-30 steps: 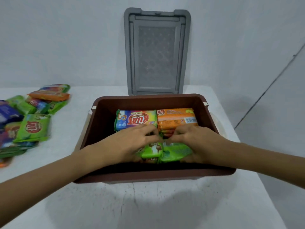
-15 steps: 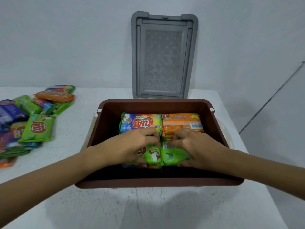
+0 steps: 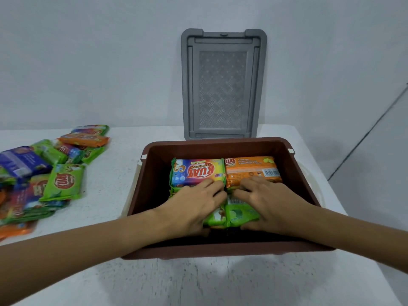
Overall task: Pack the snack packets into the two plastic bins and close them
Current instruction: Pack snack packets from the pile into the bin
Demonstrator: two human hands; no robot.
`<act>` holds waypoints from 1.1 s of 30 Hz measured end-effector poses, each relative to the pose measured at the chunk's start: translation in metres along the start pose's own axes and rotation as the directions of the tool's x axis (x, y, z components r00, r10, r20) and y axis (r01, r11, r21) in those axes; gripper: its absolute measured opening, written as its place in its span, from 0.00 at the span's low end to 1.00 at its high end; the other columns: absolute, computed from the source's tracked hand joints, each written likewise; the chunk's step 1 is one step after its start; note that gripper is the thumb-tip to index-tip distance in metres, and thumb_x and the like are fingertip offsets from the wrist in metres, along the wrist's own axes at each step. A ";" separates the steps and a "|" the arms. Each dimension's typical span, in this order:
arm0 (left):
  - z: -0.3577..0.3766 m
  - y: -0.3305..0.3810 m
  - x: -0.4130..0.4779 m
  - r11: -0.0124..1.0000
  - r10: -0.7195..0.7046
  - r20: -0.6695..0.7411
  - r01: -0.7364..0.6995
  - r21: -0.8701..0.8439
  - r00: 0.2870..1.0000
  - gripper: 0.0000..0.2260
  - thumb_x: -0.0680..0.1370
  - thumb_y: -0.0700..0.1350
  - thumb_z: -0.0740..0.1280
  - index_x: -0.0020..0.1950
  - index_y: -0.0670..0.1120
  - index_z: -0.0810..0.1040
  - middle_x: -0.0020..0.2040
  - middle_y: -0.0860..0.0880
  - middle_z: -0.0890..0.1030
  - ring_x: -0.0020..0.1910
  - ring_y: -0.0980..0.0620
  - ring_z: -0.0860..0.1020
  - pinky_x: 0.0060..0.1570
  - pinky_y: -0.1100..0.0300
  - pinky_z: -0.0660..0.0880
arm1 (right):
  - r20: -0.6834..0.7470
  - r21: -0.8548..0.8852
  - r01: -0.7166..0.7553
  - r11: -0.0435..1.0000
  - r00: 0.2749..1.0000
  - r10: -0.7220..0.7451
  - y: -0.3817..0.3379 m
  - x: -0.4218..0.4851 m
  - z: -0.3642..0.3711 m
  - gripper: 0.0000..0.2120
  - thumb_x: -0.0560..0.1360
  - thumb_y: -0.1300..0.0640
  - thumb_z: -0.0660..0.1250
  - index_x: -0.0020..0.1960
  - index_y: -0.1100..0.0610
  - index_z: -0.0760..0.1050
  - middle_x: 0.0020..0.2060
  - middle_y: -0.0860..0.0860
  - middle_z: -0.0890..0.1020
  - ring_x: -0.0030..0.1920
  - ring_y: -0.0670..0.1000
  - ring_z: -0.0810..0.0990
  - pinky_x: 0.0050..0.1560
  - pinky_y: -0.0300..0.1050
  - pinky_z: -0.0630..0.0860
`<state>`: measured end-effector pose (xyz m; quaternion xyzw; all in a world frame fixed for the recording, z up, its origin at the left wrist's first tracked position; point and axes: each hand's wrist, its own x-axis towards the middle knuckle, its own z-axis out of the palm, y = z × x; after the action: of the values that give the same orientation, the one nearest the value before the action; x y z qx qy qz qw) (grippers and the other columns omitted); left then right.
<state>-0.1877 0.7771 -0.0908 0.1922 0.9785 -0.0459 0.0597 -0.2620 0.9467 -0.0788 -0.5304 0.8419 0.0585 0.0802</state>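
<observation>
A brown plastic bin (image 3: pixel 152 173) stands open on the white table, with packets inside. At its back lie a rainbow-coloured packet (image 3: pixel 194 171) and an orange packet (image 3: pixel 249 167). Both my hands are inside the bin. My left hand (image 3: pixel 192 206) presses down on a green packet (image 3: pixel 215 217) at the front. Beside it, my right hand (image 3: pixel 268 203) rests on another green packet (image 3: pixel 239 214). My fingers lie flat on the packets, and their tips almost meet in the middle. The grey lid (image 3: pixel 223 85) leans upright against the wall behind the bin.
A loose pile of snack packets (image 3: pixel 44 173), green, orange and blue, lies on the table at the left. A pale rim (image 3: pixel 318 186) shows beside and under the bin. The table's right edge (image 3: pixel 331 195) drops off just past the bin.
Both hands stay on the green packets at the front of the bin. The view has shifted, so the bin sits a little lower and further right in the frame.
</observation>
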 end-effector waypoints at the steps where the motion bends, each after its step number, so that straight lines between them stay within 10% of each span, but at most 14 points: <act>1: 0.001 0.000 0.000 1.000 -0.007 -0.009 0.007 -0.011 1.000 0.27 0.73 0.53 0.68 0.67 0.46 0.63 0.65 0.49 0.64 0.63 0.51 0.63 0.40 0.61 0.65 | -0.006 -0.002 -0.001 1.000 1.000 0.001 0.000 0.000 0.000 0.30 0.73 0.40 0.63 0.70 0.50 0.61 0.66 0.50 0.66 0.66 0.51 0.64 0.60 0.48 0.71; 11: 0.002 -0.010 -0.003 0.989 0.017 -0.071 -0.027 -0.146 0.997 0.23 0.74 0.56 0.67 0.65 0.47 0.69 0.63 0.51 0.69 0.62 0.54 0.68 0.51 0.56 0.74 | -0.010 -0.008 -0.005 1.000 1.000 0.005 0.002 0.000 -0.001 0.29 0.74 0.38 0.61 0.71 0.49 0.61 0.66 0.48 0.66 0.66 0.49 0.65 0.60 0.45 0.70; 19: -0.037 -0.054 -0.035 0.885 -0.216 -0.316 0.049 -0.464 0.924 0.08 0.74 0.48 0.68 0.52 0.50 0.80 0.49 0.54 0.79 0.45 0.60 0.77 0.46 0.63 0.75 | -0.212 0.121 0.037 0.992 0.977 -0.011 -0.007 0.027 -0.038 0.14 0.75 0.45 0.63 0.59 0.46 0.75 0.51 0.44 0.78 0.49 0.46 0.76 0.39 0.38 0.67; 26: -0.049 -0.139 -0.137 0.757 -0.629 -0.391 0.415 -0.505 0.672 0.11 0.72 0.52 0.68 0.50 0.48 0.81 0.47 0.53 0.78 0.44 0.57 0.77 0.47 0.62 0.73 | -0.366 0.203 0.238 0.950 0.918 -0.152 -0.061 0.124 -0.093 0.11 0.74 0.46 0.65 0.56 0.45 0.77 0.44 0.43 0.80 0.44 0.45 0.78 0.45 0.45 0.76; 33: 0.011 -0.212 -0.267 0.319 -0.947 -0.193 0.785 -0.531 0.255 0.19 0.72 0.44 0.71 0.62 0.45 0.75 0.58 0.42 0.74 0.60 0.43 0.73 0.57 0.56 0.67 | -0.261 0.224 0.370 0.901 0.914 -0.311 -0.153 0.237 -0.095 0.16 0.75 0.48 0.65 0.62 0.48 0.73 0.52 0.48 0.78 0.51 0.48 0.75 0.47 0.43 0.70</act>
<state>-0.0219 0.4813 -0.0516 -0.3970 0.8875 0.1406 -0.1871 -0.2318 0.6538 -0.0346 -0.6574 0.7392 -0.1300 0.0672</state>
